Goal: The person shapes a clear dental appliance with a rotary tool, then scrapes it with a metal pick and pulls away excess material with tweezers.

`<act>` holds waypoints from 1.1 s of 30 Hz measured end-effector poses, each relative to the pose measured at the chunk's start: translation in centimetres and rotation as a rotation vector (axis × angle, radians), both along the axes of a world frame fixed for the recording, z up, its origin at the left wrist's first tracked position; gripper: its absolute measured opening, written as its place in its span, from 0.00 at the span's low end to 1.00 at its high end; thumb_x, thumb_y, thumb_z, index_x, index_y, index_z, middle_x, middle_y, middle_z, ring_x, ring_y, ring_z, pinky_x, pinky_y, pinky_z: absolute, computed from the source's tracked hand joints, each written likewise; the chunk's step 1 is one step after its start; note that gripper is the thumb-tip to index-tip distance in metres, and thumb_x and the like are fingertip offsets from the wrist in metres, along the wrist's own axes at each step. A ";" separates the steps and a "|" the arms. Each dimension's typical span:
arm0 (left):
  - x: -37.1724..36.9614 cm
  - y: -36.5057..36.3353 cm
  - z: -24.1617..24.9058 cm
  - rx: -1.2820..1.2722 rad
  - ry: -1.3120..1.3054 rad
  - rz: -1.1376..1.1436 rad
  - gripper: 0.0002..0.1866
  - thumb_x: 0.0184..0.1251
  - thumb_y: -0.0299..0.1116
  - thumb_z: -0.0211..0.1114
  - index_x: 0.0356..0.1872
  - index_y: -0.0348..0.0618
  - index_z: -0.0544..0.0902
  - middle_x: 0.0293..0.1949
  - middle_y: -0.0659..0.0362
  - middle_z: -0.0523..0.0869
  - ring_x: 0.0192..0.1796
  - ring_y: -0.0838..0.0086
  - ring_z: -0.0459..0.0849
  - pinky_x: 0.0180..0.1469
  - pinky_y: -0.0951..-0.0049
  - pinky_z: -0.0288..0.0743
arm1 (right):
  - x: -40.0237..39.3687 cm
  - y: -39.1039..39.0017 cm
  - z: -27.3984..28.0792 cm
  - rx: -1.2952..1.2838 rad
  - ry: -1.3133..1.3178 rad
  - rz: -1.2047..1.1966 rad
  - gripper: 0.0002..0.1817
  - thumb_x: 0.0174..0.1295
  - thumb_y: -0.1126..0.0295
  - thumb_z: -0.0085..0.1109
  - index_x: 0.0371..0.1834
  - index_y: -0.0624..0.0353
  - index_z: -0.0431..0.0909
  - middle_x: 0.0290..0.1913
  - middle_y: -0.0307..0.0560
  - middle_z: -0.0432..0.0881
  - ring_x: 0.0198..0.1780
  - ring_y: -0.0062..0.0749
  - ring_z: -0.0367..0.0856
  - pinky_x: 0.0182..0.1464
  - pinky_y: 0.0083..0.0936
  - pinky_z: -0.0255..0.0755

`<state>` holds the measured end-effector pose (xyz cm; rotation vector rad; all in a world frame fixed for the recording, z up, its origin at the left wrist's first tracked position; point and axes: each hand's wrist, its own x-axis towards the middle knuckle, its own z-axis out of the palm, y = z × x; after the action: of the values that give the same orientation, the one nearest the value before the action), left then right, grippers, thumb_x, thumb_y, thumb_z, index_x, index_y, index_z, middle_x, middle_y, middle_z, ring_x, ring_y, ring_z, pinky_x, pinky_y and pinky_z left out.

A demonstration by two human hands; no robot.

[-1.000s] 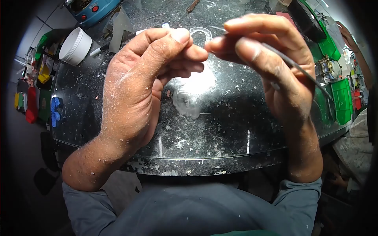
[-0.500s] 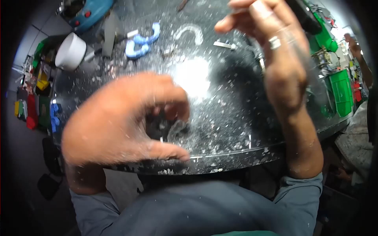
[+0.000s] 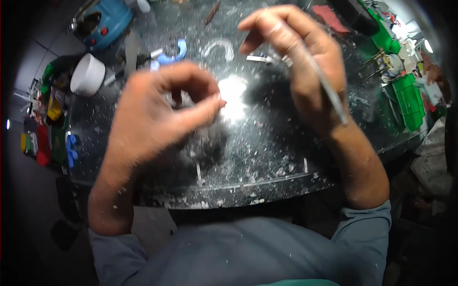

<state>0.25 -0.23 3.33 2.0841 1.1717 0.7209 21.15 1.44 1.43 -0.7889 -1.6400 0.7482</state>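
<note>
My left hand [image 3: 157, 107] is above the middle-left of the black table, thumb and fingers curled together. Something pale and clear shows faintly inside the curl, too blurred to name. My right hand [image 3: 305, 57] is raised over the right of the table, with a slim grey metal tool [image 3: 327, 88] lying along the thumb side and pointing back toward the wrist. Its fingers are bent, the tips turned left. Between and beyond the hands lie a clear arch-shaped dental tray [image 3: 218, 47], a small white strip [image 3: 256, 58] and a blue curved piece [image 3: 174, 56], partly behind my left hand.
A white bowl [image 3: 88, 74] and a blue machine with red knobs [image 3: 107, 28] stand at the left. Green bins [image 3: 408, 102] line the right edge. A pink sheet [image 3: 330, 18] lies at the back. White debris covers the black table [image 3: 267, 167]. Another person's hand [image 3: 433, 71] shows far right.
My left hand has moved up and away from the table's front edge, its thumb and fingers closing. The clear piece beneath it no longer shows there. My right hand has moved left and slightly down.
</note>
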 end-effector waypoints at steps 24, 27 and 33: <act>0.0 0.2 -2.2 -0.210 -0.895 -0.005 0.13 0.68 0.32 0.61 0.50 0.37 0.77 0.45 0.54 0.82 0.43 0.74 0.84 0.39 0.75 0.78 | -1.2 -1.7 0.2 -0.063 -0.140 0.118 0.09 0.59 0.75 0.65 0.40 0.65 0.81 0.39 0.41 0.82 0.41 0.18 0.79 0.44 0.15 0.70; 0.3 0.1 -2.2 -0.220 -0.877 -0.037 0.14 0.67 0.31 0.61 0.51 0.36 0.77 0.45 0.54 0.82 0.44 0.74 0.84 0.42 0.74 0.79 | -1.2 -1.7 0.1 -0.069 -0.117 0.095 0.08 0.59 0.75 0.65 0.40 0.65 0.81 0.38 0.40 0.82 0.40 0.18 0.79 0.44 0.15 0.70; 0.8 -0.1 -2.5 -0.292 -0.812 -0.073 0.17 0.62 0.23 0.64 0.52 0.36 0.76 0.43 0.56 0.84 0.47 0.75 0.83 0.52 0.70 0.78 | -1.0 -1.8 0.3 -0.106 -0.014 0.084 0.07 0.59 0.77 0.64 0.40 0.65 0.81 0.38 0.42 0.83 0.39 0.19 0.79 0.45 0.16 0.71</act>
<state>1.09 -0.33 0.82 1.3575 0.6773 1.1336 20.18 -0.39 1.76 -0.8052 -1.6647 0.8974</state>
